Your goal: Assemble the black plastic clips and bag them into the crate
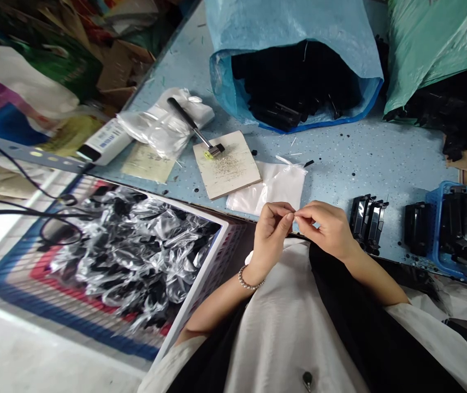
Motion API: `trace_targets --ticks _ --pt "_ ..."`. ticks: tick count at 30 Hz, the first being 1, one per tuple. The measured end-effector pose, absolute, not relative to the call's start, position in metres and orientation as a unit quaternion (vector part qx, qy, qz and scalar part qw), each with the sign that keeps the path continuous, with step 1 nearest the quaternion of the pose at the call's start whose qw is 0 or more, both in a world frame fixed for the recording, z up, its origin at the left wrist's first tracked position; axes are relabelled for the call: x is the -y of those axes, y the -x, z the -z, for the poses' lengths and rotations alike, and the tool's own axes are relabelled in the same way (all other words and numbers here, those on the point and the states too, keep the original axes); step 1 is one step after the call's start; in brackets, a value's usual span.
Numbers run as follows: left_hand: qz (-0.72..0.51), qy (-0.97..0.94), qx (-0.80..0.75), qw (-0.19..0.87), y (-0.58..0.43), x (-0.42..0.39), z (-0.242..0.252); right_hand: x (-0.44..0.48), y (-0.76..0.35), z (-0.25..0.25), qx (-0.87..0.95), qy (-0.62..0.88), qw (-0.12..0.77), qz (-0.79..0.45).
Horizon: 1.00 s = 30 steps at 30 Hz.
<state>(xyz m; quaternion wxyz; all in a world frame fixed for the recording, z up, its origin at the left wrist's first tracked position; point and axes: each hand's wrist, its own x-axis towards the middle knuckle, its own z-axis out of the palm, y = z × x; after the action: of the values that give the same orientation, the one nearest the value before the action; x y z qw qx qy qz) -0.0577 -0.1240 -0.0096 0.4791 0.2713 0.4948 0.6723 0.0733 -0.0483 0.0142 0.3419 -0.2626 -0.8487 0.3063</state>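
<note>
- In the lower left of the frame, a white crate [200,284] is sitting against the near table edge. It is holding a heap of bagged black parts [135,262], each sealed in clear film.
- Above it, a wooden board [233,169] is lying on the speckled blue table [340,158]. A black-handled tool [194,126] is resting its head on the board's upper corner, and loose clear bags [159,131] are lying just beside it.
- At top centre, a blue sack [290,22] is gaping open and showing black parts inside.
- A flat clear bag [274,188] is lying just above the hands, near the board.
- At centre frame, the left hand [270,234], a bead bracelet at its wrist, is pinching thumb and forefinger together on a tiny pale piece [294,216]. The piece is too small to identify.
- The right hand [327,229] is meeting the left tip to tip and clamping the same piece from the other side, over the table's near edge.
- Loose black plastic parts [368,221] are standing just right of that hand. Further right is a blue basket [462,229], and a green sack [433,49] is lying in the upper right.
- The piece is likely at risk because only fingertips are holding it, over the lap and close to the crate. A slip could drop it among the bags, and the two hands pulling against each other could tear or bend it.
</note>
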Motion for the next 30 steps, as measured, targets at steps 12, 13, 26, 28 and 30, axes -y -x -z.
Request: trace_targets --ticks 12,13,26,28,30 --pt "-0.66 -0.233 -0.465 0.543 0.057 0.123 0.016 0.045 -0.072 -0.01 0.84 0.273 0.359 -0.3" --pt "-0.659 -0.224 -0.46 0.552 0.057 0.123 0.015 0.045 -0.073 -0.011 0.834 0.278 0.359 -0.312" --pt "-0.57 -0.365 -0.595 0.433 0.08 0.11 0.049 0.032 -0.127 -0.007 0.823 0.393 0.117 -0.394" --pt "-0.508 -0.458 -0.638 0.352 0.082 0.099 0.065 0.024 -0.16 -0.008 0.824 0.477 0.033 -0.305" --pt "-0.426 -0.552 -0.673 0.249 0.08 0.087 0.08 0.015 -0.19 -0.004 0.824 0.536 -0.002 -0.183"
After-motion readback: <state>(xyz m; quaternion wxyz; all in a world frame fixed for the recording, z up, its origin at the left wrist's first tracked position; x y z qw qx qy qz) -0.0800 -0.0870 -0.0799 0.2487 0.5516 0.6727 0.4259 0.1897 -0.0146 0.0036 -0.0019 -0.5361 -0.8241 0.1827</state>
